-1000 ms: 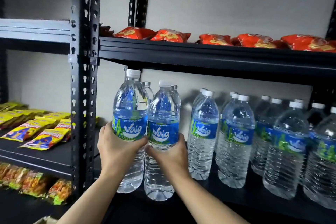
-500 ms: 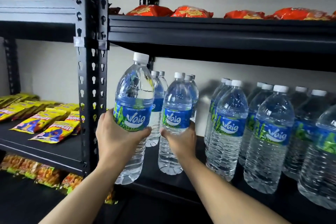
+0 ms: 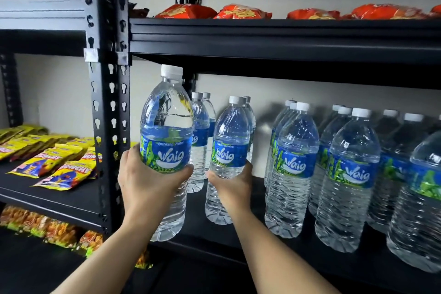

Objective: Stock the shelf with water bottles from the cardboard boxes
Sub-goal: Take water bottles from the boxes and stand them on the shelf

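Observation:
My left hand (image 3: 145, 181) grips a clear water bottle (image 3: 167, 131) with a blue label and white cap, held upright in front of the black shelf's (image 3: 298, 255) left end, its base at the shelf's front edge. My right hand (image 3: 232, 188) is wrapped around a second, same-looking bottle (image 3: 230, 148) that stands on the shelf board, in front of others. Several more bottles (image 3: 293, 169) stand in rows to the right. No cardboard box is in view.
A black upright post (image 3: 109, 107) stands just left of the held bottle. The shelf above (image 3: 274, 36) carries red snack bags (image 3: 241, 12). Yellow snack packs (image 3: 59, 162) lie on the left shelf, with more packs (image 3: 47, 227) below.
The right-hand bottle went deeper onto the shelf and now stands on the board. The left-hand bottle stayed lifted at the front edge. The view shifted closer to the shelf.

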`<act>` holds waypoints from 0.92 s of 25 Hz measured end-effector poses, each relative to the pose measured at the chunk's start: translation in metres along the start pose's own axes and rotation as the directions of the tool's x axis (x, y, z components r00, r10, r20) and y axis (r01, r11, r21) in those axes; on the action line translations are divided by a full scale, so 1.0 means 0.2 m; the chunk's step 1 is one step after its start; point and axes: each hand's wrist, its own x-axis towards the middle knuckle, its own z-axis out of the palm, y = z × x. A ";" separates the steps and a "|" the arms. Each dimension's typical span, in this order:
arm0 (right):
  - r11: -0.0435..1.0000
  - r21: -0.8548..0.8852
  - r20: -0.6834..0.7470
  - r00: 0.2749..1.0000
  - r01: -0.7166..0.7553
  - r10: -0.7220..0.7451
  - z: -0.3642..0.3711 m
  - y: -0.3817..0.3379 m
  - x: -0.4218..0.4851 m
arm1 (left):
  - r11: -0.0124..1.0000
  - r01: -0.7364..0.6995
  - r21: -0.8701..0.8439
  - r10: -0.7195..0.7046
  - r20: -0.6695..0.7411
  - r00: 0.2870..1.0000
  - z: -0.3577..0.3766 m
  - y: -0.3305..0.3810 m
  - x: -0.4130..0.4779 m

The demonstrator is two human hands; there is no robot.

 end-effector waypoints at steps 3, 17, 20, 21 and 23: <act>1.000 0.011 -0.009 1.000 0.006 -0.006 0.02 0.02 0.01 | 1.000 -0.007 -0.003 0.008 0.016 1.000 0.01 -0.01 -0.02; 0.999 -0.022 0.092 0.995 -0.028 0.030 -0.05 0.02 0.04 | 0.999 -0.008 -0.047 0.011 0.052 0.999 0.10 0.04 -0.03; 0.997 -0.077 0.193 0.981 0.023 -0.008 -0.08 0.02 0.01 | 0.999 -0.003 -0.048 0.006 0.054 0.999 0.09 0.02 -0.04; 0.991 -0.121 0.230 0.973 0.049 -0.020 -0.10 0.03 0.02 | 0.999 0.004 -0.050 -0.001 0.057 0.998 0.09 0.02 -0.05; 0.970 -0.233 0.325 0.946 0.066 0.014 -0.13 0.08 0.02 | 0.998 0.022 -0.050 -0.019 0.060 0.998 0.08 0.00 -0.05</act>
